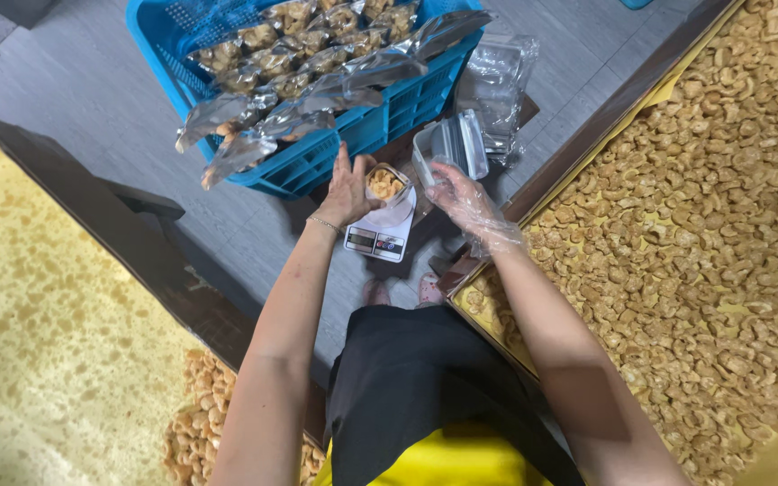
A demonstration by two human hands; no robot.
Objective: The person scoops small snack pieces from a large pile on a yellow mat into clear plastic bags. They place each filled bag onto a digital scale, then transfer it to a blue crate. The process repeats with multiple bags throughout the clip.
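The pouch (387,186) is a small clear bag with a silvery back, standing upright on the little white scale (380,236) with its mouth open toward me, so I look straight down its long axis onto the pale golden snack pieces inside. My left hand (346,191) has its grip against the pouch's left side, fingers spread and the palm cupping it; I cannot tell how firmly they close. My right hand (468,205), in a thin clear plastic glove, hovers just right of the pouch with fingers loosely apart, clamped on nothing.

Nearest me, at my right, is a broad tray (677,67) thick with the same golden pieces, and at my left a yellow sheet (56,342) with a few more at its near edge. The scale sits on the grey floor (92,99) in front of my feet. Just beyond my right hand lies a stack of empty silvery pouches (456,144), with clear plastic bags (497,76) behind it. Farthest off is a blue crate (362,126) heaped with filled, sealed pouches (299,54), several spilling over its near rim.
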